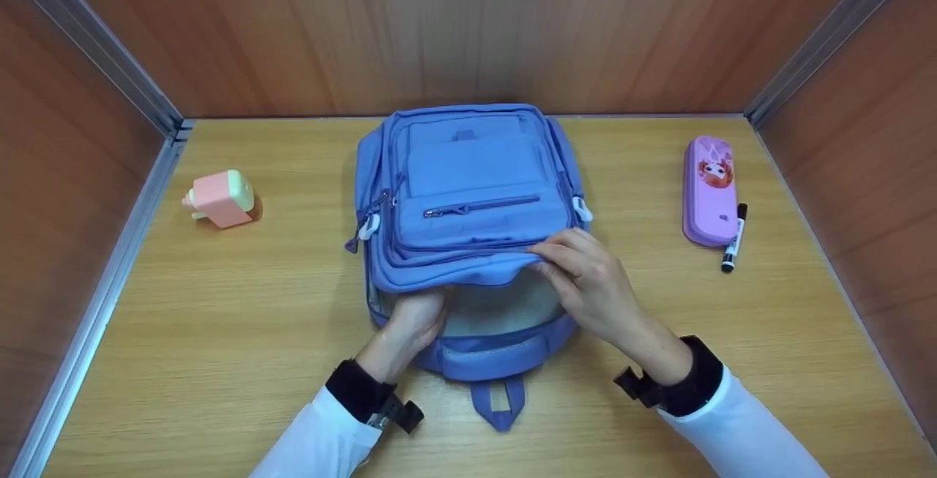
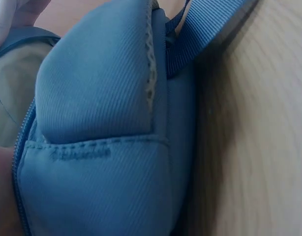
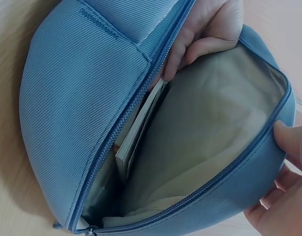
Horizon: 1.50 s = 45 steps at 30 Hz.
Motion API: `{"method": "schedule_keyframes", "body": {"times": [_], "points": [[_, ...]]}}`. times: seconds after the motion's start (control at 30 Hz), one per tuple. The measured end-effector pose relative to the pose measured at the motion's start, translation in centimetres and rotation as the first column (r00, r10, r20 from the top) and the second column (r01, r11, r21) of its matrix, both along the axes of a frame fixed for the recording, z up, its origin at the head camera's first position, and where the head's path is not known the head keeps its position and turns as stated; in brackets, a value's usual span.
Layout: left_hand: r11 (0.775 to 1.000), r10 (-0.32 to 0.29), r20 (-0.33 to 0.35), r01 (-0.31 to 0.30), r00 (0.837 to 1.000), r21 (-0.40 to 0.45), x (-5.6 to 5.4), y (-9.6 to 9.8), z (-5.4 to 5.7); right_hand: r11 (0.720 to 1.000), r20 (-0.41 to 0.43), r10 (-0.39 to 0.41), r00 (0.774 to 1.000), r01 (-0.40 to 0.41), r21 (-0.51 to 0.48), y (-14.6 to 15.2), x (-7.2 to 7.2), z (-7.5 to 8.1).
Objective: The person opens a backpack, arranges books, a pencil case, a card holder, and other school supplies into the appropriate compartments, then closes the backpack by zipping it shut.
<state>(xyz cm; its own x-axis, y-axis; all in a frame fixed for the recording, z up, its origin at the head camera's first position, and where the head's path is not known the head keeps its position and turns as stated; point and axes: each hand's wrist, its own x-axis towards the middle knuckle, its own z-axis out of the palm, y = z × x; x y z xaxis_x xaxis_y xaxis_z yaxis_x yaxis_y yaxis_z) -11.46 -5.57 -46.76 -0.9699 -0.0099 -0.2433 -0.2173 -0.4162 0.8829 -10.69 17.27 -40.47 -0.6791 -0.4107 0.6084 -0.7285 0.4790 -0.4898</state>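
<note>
A blue backpack point(image 1: 468, 170) lies on its back on the table, its top handle towards me and its main compartment unzipped. My right hand point(image 1: 589, 280) pinches the edge of the front panel and lifts it, so the pale lining point(image 3: 215, 108) shows. My left hand point(image 1: 421, 313) reaches into the opening, its fingers hidden from the head view. In the right wrist view, the curled fingers of the left hand point(image 3: 210, 32) are at the end of a thin book point(image 3: 136, 135) standing on edge inside. The left wrist view mostly shows the backpack's top point(image 2: 97, 88).
To the left lies a pink container with a pale green end point(image 1: 223, 198). A purple pencil case point(image 1: 710, 203) with a cartoon picture lies at the right, a black-and-white marker point(image 1: 734, 240) beside it. Wooden panels point(image 1: 468, 31) wall the table at the back and sides.
</note>
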Motion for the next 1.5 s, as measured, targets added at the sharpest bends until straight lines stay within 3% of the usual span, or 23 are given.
{"method": "schedule_keyframes", "body": {"times": [0.13,0.2,0.33,0.4,0.47,0.5,0.53,0.63,0.7,0.8,0.87,0.9,1.0,1.07,1.1,1.13,1.2,1.27,1.33,1.4,1.5], "points": [[0.965,0.036,0.036,-0.025,0.999,-0.261,1.1,-0.1,0.5,1.0,0.003,-0.003,1.0,0.003,0.0,0.0,0.0,-0.1],[0.961,0.072,0.047,-0.057,0.996,-0.269,1.4,0.0,0.7,1.0,0.001,-0.005,1.0,0.005,0.004,0.0,0.0,-0.1],[0.981,0.148,0.03,-0.143,0.988,-0.131,1.5,0.5,0.7,1.0,-0.014,-0.01,1.0,0.011,0.007,-0.2,0.0,-0.2],[0.977,0.133,0.033,-0.125,0.991,-0.173,1.6,0.5,0.7,1.0,-0.021,-0.01,1.0,0.01,0.011,-0.2,0.0,-0.2],[0.954,0.061,0.063,-0.04,0.996,-0.299,1.8,0.2,0.9,1.0,-0.024,-0.008,1.0,0.009,0.012,-0.2,0.1,-0.2],[0.929,0.012,0.09,0.023,0.996,-0.37,2.0,-0.1,1.2,1.0,-0.024,-0.007,1.0,0.007,0.013,-0.1,0.1,-0.3],[0.89,-0.048,0.11,0.093,0.993,-0.447,2.1,-0.3,1.4,1.0,-0.023,-0.005,1.0,0.005,0.014,-0.1,0.1,-0.3],[0.756,-0.245,0.115,0.264,0.963,-0.599,3.0,-1.4,2.2,1.0,-0.015,-0.003,1.0,0.004,0.023,0.1,0.2,-0.5],[0.669,-0.384,0.064,0.326,0.921,-0.668,3.7,-2.2,2.5,0.999,-0.015,-0.004,1.0,0.005,0.034,0.2,0.3,-0.7],[0.574,-0.545,-0.032,0.345,0.838,-0.742,4.7,-3.5,3.0,0.999,-0.014,-0.003,1.0,0.003,0.044,0.2,0.6,-1.1],[0.538,-0.611,-0.06,0.359,0.789,-0.763,5.4,-4.4,3.7,0.999,-0.017,-0.001,1.0,0.002,0.048,0.3,0.8,-1.6],[0.54,-0.624,-0.072,0.362,0.778,-0.76,5.7,-4.8,4.1,0.999,-0.019,0.002,1.0,-0.001,0.047,0.3,0.8,-1.8],[0.591,-0.594,-0.158,0.295,0.789,-0.751,6.4,-5.9,5.4,0.999,-0.024,0.015,1.0,-0.014,0.043,0.3,1.1,-2.5],[0.65,-0.527,-0.253,0.192,0.811,-0.736,6.6,-6.8,6.1,0.999,-0.029,0.025,0.999,-0.024,0.037,0.2,1.2,-2.9],[0.676,-0.488,-0.316,0.123,0.814,-0.727,6.6,-7.3,6.3,0.999,-0.032,0.029,0.999,-0.027,0.037,0.2,1.3,-3.2],[0.693,-0.45,-0.375,0.052,0.811,-0.719,6.3,-7.7,6.4,0.999,-0.032,0.033,0.999,-0.032,0.037,0.3,1.4,-3.4],[0.703,-0.387,-0.478,-0.083,0.789,-0.707,5.4,-8.7,6.5,0.998,-0.036,0.036,0.999,-0.034,0.046,0.3,1.6,-3.7],[0.672,-0.352,-0.538,-0.193,0.766,-0.715,4.1,-9.7,6.3,0.998,-0.035,0.034,0.999,-0.033,0.056,0.4,1.8,-4.1],[0.61,-0.341,-0.558,-0.274,0.757,-0.743,2.5,-10.7,5.9,0.997,-0.03,0.031,0.999,-0.029,0.065,0.6,2.1,-4.4],[0.54,-0.345,-0.538,-0.306,0.769,-0.784,1.1,-11.6,5.3,0.997,-0.028,0.022,0.999,-0.019,0.076,0.7,2.3,-4.7],[0.444,-0.361,-0.462,-0.286,0.81,-0.849,-0.7,-12.6,4.3,0.995,-0.021,0.014,1.0,-0.012,0.094,1.0,2.6,-5.1]]}}
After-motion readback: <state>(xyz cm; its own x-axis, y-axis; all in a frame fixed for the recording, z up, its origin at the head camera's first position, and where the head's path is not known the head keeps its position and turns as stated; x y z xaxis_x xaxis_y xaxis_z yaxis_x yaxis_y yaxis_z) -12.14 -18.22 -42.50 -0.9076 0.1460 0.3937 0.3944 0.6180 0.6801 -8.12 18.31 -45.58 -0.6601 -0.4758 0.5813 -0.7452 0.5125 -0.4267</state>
